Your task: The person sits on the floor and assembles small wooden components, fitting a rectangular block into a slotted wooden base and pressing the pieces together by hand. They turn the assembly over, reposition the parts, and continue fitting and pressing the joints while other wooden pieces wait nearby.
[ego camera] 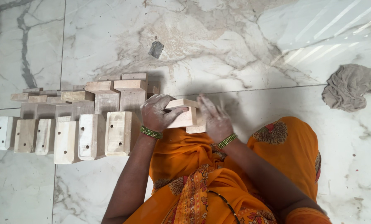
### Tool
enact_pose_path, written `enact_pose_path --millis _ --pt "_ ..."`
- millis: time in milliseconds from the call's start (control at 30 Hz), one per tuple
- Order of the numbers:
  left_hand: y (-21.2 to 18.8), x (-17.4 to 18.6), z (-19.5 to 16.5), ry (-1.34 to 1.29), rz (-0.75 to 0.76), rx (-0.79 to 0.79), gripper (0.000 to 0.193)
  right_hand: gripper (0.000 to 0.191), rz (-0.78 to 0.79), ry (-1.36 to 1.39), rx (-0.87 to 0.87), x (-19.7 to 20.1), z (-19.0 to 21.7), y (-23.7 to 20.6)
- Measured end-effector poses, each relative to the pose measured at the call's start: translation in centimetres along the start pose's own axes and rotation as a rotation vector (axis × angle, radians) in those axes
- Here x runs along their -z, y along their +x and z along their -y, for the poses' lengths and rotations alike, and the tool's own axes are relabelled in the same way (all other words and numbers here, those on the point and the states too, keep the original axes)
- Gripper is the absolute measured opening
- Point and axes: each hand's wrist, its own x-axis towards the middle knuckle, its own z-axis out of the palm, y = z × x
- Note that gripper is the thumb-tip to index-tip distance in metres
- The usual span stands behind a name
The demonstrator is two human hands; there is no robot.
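Hands dusted white work over a wooden block near the middle of the frame, seen from above by a camera looking down at a marble floor. The left hand is curled around the wooden block, fingers wrapped over its top edge and thumb across its near face, holding it tilted just above the person's lap. The right hand lies flat and mostly open against the right side of that same block, fingers stretched and slightly blurred; whether it grips anything I cannot tell. A second pale block sits just beneath, touching the held one. Both wrists wear green bangles. Orange patterned cloth covers the lap in the lower middle of the frame. To the left, at mid-height, a row of similar wooden blocks with drilled holes stands side by side, with more blocks stacked right behind them. A small dark scrap lies at upper centre, and a crumpled grey rag rests at the right edge.
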Motion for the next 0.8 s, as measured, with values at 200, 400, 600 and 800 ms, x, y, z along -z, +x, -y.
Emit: enact_pose_path --millis 200,400,600,800 --pt "-0.3 0.5 -0.3 0.025 -0.031 0.025 0.048 0.079 0.564 0.134 -0.469 -1.2 -5.2 -0.2" --pt "0.0 -0.1 -0.8 0.037 -0.038 0.006 0.049 0.057 0.064 0.324 -0.192 1.3 -0.1 1.4" --pt "0.0 -0.2 -0.5 0.043 -0.024 0.012 0.049 0.051 -0.107 -0.061 0.093 -2.7 -3.3 -1.7" --pt "0.0 -0.5 -0.8 0.043 -0.004 0.031 0.050 0.043 0.555 0.017 -0.430 -2.5 -6.7 -1.1"
